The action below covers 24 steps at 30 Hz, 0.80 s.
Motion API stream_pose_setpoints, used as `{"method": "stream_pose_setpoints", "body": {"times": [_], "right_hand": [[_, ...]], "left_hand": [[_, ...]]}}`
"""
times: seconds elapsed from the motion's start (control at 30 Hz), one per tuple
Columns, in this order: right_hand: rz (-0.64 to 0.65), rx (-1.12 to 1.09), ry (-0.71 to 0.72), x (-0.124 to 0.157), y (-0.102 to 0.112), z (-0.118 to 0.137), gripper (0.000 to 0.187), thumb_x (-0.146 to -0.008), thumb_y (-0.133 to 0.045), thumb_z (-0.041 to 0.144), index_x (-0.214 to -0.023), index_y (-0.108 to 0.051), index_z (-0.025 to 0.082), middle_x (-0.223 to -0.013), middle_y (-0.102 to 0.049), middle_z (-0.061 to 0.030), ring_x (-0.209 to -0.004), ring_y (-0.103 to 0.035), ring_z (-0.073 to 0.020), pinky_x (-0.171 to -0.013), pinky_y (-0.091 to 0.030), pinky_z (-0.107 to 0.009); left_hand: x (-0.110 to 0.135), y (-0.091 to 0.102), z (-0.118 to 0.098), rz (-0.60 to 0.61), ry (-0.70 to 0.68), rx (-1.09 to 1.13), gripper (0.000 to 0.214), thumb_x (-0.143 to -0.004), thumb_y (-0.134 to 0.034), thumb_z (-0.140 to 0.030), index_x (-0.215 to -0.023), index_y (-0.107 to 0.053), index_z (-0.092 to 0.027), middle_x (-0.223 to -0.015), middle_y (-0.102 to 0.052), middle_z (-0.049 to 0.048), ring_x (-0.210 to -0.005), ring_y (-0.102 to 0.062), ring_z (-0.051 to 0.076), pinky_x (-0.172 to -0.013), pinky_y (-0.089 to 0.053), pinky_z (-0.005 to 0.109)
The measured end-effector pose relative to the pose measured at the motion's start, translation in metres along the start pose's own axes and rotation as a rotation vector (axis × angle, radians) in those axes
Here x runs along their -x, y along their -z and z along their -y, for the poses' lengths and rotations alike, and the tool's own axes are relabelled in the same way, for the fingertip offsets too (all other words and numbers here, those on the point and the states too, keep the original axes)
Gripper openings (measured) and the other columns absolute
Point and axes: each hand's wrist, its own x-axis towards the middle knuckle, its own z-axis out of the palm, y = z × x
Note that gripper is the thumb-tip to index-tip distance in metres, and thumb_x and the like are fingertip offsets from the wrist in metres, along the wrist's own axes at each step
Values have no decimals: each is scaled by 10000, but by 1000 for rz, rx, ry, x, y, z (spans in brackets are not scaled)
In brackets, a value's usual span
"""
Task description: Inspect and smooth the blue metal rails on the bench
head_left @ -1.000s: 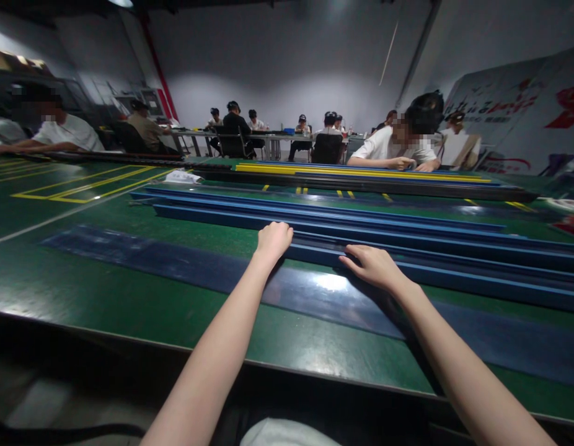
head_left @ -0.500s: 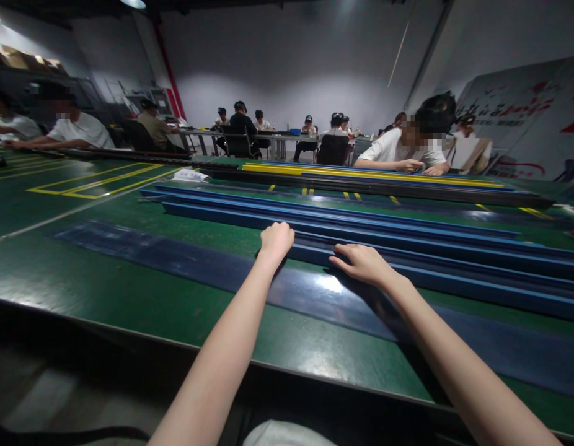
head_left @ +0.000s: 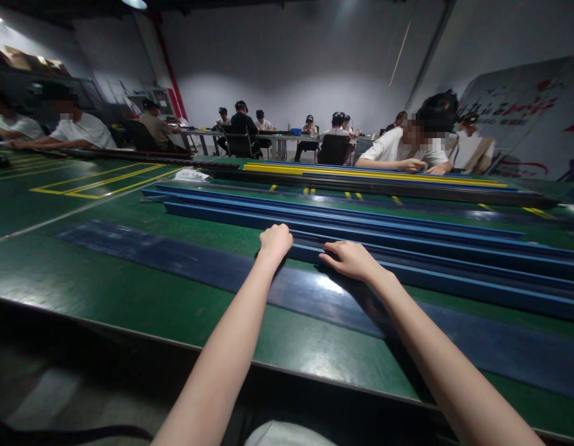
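Note:
My left hand is closed over the near edge of a long blue channel profile, its fingertips hidden behind the knuckles. To its right, my right hand rests on the same edge, the thumb low on the near side and the bent fingers over the top. Just behind lies a second blue channel profile, roughly parallel. A flat, shiny dark-blue strip lies on the green table nearer to me, passing beneath my forearms.
Yellow strips and dark profiles lie farther back. A co-worker leans over them on the right. A white crumpled piece sits near the profiles' left ends. Yellow lines mark the table at left. Several people sit at tables behind.
My right hand has slid a little left along the profile's edge, closer to my left hand. The left hand stays at the same spot on the profile.

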Motion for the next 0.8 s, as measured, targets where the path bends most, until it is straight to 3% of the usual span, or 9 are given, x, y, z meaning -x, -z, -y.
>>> {"method": "stream_pose_setpoints", "body": {"times": [0.2,0.37,0.6,0.8], "right_hand": [[-57,-40,-38,5,-4,2,358,-889,-337,405,-1158,-489,226,-990,-668,-56,-887,-609,-193,-654,-371,-247],[-56,-26,-35,6,-5,2,342,-888,-339,396,-1128,-516,228,-1028,-658,-67,-907,-605,-192,-681,-381,-250],[-59,-27,-39,8,-5,2,324,-883,-351,373,-1108,-532,227,-1013,-660,-70,-891,-605,-195,-662,-373,-252],[-83,-28,-31,11,-6,0,329,-886,-342,376,-1110,-527,223,-1013,-654,-66,-896,-599,-189,-652,-362,-247]], "left_hand": [[1,6,4,49,9,19,326,-780,-413,-153,-1026,-626,-170,-1066,-638,136,-1021,-593,254,-814,-474,324],[1,6,1,50,-4,58,316,-793,-416,-200,-1019,-637,-197,-1078,-640,118,-1010,-596,238,-813,-466,311],[1,-3,-4,66,-290,54,341,-831,-345,-250,-919,-667,-181,-973,-671,119,-937,-616,230,-780,-460,296],[2,-4,-7,55,-374,21,380,-866,-311,-294,-912,-666,-169,-957,-672,115,-928,-616,218,-788,-454,282]]}}
